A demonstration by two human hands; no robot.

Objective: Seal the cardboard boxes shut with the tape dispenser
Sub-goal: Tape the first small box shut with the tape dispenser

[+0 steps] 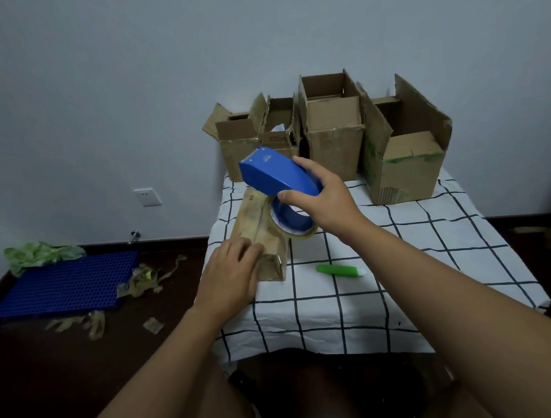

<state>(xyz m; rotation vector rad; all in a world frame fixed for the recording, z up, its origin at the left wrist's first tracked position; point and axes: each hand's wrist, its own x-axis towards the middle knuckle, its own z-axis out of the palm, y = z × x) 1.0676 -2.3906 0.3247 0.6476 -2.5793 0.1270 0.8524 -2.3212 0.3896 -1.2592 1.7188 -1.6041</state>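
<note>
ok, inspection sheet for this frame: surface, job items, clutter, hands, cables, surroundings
Surface: table under a white cloth with black grid.
Job items: small box lying closed near the left edge, glossy with tape; blue dispenser above it; four open boxes along the back.
Clutter: green marker on the cloth.
Hands: left hand rests on the small box's near end, fingers fairly straight; right hand grips the dispenser.
Cables: nothing seen.
Surroundings: floor at left holds a blue mat, tape scraps, green plastic; wall socket.
</note>
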